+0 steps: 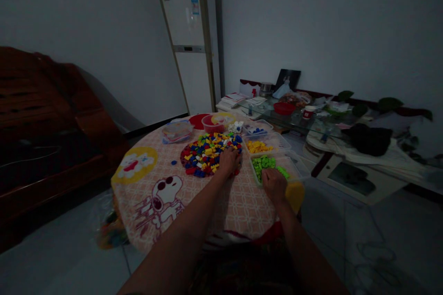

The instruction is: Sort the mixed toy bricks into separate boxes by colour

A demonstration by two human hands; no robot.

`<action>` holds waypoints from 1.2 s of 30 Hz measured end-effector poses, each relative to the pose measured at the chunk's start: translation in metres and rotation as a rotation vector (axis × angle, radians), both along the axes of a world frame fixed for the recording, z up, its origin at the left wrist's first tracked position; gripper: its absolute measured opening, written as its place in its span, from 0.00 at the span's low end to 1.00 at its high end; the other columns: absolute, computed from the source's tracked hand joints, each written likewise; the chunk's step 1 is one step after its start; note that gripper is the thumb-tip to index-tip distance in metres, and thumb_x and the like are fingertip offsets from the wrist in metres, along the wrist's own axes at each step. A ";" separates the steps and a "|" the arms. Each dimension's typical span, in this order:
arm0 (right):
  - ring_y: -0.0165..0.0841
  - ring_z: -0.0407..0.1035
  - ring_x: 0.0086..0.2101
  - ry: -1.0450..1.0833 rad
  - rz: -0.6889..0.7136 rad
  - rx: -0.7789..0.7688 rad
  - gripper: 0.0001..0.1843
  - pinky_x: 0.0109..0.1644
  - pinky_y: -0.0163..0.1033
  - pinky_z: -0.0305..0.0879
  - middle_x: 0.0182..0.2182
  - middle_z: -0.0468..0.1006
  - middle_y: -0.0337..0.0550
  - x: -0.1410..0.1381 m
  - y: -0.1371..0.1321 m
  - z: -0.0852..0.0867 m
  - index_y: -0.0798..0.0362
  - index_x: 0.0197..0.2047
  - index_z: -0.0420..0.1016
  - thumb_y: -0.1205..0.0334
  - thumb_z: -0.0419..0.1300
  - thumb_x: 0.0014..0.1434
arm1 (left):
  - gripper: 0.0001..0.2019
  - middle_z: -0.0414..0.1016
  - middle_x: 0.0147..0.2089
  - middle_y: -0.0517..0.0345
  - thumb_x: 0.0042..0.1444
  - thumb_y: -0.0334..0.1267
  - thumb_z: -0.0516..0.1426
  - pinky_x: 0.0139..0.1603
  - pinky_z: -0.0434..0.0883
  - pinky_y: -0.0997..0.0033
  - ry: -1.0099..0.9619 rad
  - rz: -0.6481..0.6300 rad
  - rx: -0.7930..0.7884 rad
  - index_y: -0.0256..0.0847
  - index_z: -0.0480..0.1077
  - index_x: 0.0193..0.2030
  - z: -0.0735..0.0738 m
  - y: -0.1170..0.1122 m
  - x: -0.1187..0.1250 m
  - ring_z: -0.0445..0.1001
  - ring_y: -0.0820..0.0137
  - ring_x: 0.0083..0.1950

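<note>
A round pile of mixed red, blue, yellow and white bricks (204,152) lies on a small table with a patterned cartoon cloth (162,193). My left hand (229,160) rests on the pile's near right edge, fingers curled into the bricks; what they hold is hidden. My right hand (274,184) sits at the near edge of a clear tub of green bricks (268,163), fingers bent down into it. Behind it stand a tub of yellow bricks (259,146) and a tub with blue bricks (258,129).
A red bowl (213,123), a clear lidded box (177,130) and white bricks (236,126) sit at the table's far side. One blue brick (174,162) lies loose. A cluttered glass table (304,117) stands right, a wooden sofa (44,120) left, a tall air conditioner (190,32) behind.
</note>
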State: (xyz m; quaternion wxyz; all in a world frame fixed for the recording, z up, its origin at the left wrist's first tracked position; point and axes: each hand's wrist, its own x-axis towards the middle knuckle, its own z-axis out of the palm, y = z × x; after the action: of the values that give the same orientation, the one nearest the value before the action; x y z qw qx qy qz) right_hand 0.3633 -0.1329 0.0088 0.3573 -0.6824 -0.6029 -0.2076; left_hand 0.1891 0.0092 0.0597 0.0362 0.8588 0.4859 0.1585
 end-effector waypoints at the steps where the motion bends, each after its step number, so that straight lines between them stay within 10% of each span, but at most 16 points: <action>1: 0.36 0.70 0.31 0.019 -0.002 -0.017 0.20 0.39 0.39 0.57 0.27 0.79 0.47 0.000 -0.001 0.000 0.52 0.27 0.76 0.64 0.53 0.70 | 0.15 0.75 0.61 0.46 0.70 0.39 0.53 0.57 0.69 0.63 -0.002 0.001 -0.016 0.42 0.77 0.56 0.000 0.000 0.001 0.73 0.59 0.60; 11: 0.41 0.74 0.48 0.180 0.098 -0.095 0.15 0.58 0.45 0.67 0.46 0.84 0.52 0.004 0.022 0.030 0.52 0.47 0.83 0.67 0.55 0.67 | 0.16 0.80 0.57 0.46 0.70 0.37 0.53 0.57 0.69 0.62 -0.019 0.027 -0.060 0.42 0.75 0.60 -0.003 0.000 0.001 0.75 0.58 0.59; 18: 0.49 0.62 0.67 0.031 0.065 -0.412 0.24 0.71 0.53 0.58 0.68 0.70 0.56 0.012 0.037 0.032 0.54 0.66 0.74 0.61 0.55 0.69 | 0.15 0.80 0.55 0.45 0.69 0.35 0.54 0.56 0.70 0.63 -0.069 0.025 -0.035 0.42 0.77 0.58 -0.009 0.002 0.000 0.77 0.58 0.56; 36: 0.46 0.64 0.66 0.153 0.231 -0.311 0.24 0.72 0.54 0.59 0.66 0.72 0.53 0.019 0.043 0.017 0.49 0.64 0.74 0.64 0.53 0.66 | 0.12 0.83 0.45 0.51 0.54 0.24 0.63 0.55 0.75 0.61 -0.818 0.051 -0.084 0.39 0.80 0.44 -0.009 0.015 0.037 0.80 0.63 0.46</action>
State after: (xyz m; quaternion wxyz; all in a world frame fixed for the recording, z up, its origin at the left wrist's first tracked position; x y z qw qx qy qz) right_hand 0.3822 -0.0896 0.0262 0.3139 -0.6695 -0.6730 -0.0171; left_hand 0.2264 0.0244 0.0505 0.2576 0.7104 0.4585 0.4677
